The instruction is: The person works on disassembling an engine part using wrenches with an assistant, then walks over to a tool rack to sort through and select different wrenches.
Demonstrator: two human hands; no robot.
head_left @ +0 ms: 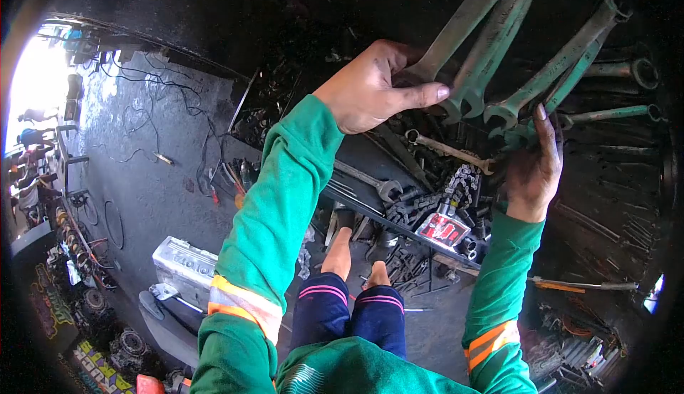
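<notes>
Several large green-grey wrenches (491,45) hang in the upper right with their open jaws down. My left hand (377,87) is closed at the lower end of the leftmost one, its thumb stretched beside the jaws. To the right, my right hand (534,166) reaches up to the jaws of another group of wrenches (556,73), fingertips against them; whether it grips them is not clear. Below both hands a combination wrench (449,147) lies over a shelf of tools.
The shelf holds a chain (463,184), a red and white package (443,230), sockets and another wrench (367,178). More wrenches (613,114) hang at the right. A metal cover (185,262) stands lower left. Cables run along the grey wall (142,152).
</notes>
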